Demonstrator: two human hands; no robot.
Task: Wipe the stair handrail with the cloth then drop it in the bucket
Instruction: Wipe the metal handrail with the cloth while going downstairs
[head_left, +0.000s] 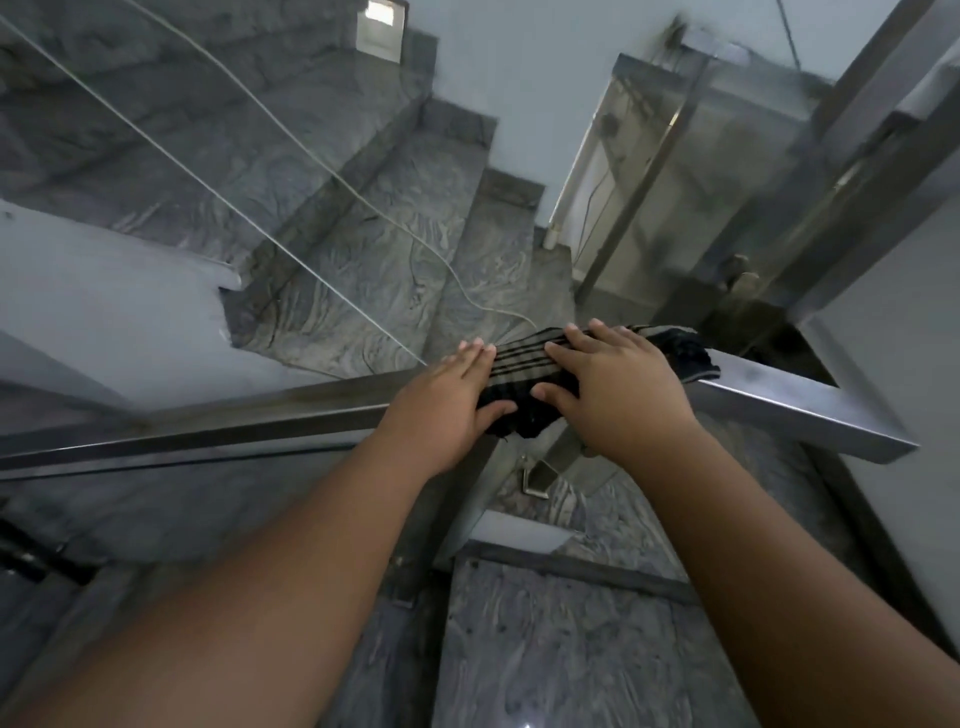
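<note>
A dark cloth (522, 366) with pale stripes lies draped over the square steel handrail (218, 423), which runs from the lower left up to a corner at the right. My left hand (447, 397) rests flat on the rail with its thumb pressed onto the cloth's near edge. My right hand (610, 384) lies palm-down on top of the cloth, fingers spread, thumb hooked over its front. A bunched dark end of the cloth (685, 353) sticks out past my right hand. No bucket is in view.
Grey marble stairs (395, 218) descend beyond the rail, behind a glass panel. A pale cord (363, 202) trails down the steps. Steel posts and a glass balustrade (727, 171) stand at the upper right. Marble landing floor (561, 639) lies below my arms.
</note>
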